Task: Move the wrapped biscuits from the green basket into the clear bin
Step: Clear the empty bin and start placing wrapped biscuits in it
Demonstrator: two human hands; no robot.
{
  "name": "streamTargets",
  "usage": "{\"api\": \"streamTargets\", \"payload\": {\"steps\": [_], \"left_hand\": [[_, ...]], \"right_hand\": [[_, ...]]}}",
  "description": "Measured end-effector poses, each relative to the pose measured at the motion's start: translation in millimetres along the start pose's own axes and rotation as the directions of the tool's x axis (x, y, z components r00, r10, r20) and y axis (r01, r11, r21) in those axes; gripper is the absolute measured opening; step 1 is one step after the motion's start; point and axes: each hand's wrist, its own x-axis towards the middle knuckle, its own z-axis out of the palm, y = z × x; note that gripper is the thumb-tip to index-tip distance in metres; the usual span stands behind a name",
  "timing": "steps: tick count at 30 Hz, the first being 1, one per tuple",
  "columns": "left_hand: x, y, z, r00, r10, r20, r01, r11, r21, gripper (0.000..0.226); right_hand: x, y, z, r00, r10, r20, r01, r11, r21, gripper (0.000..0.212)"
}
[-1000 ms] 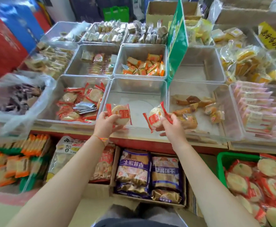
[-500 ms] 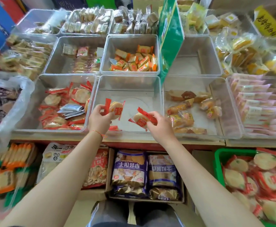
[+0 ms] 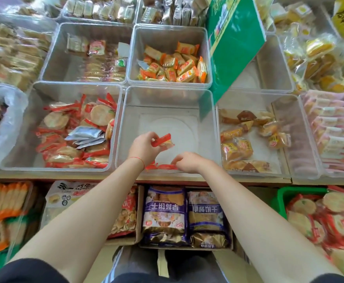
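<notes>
Now both hands in clear bin (image 3: 167, 99) w/ wrapped biscuits (image 3: 163, 140).

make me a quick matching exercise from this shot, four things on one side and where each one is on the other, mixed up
Things:
1. green basket
2. clear bin
3. left hand
4. green sign

Places:
A. stands up between the bins, right of centre
B. bottom right, full of red-wrapped biscuits
C. holds a wrapped biscuit over the clear bin
D. middle of the front row

Pairs: 1-B, 2-D, 3-C, 4-A
</notes>
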Motion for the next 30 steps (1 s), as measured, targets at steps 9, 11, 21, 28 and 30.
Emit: {"api": "streamTargets", "payload": {"steps": [9,11,21,28,30], "left_hand": [[14.7,3.0,16.6,0.875,0.01,0.483,-0.149,0.957,0.25,0.031],[16.6,4.4,11.5,0.805,-0.025,0.592,-0.167,0.949,0.267,0.03],[19.9,-18.5,0.7,0.802,-0.14,0.58,-0.107,0.922,0.371,0.042],[13.3,-23.9,0.4,0.807,-0.129,0.577,-0.113,0.925,0.364,0.044],[10.7,-22.8,-1.1,0.823,-0.113,0.557,-0.116,0.926,0.359,0.044]], "right_hand": [[12.7,8.7,-7.9,0.984,0.08,-0.156,-0.034,0.959,0.28,0.046],[17.1,3.0,-7.1,0.996,0.078,-0.032,-0.073,0.989,0.13,0.043],[30.0,-6.1,7.4,0.993,0.109,-0.047,-0.101,0.985,0.136,0.031],[21.9,-13.5,4.1,0.99,0.133,-0.048,-0.129,0.988,0.085,0.043],[19.6,-15.8,4.5,0.985,0.146,-0.09,-0.138,0.986,0.094,0.041]]}}
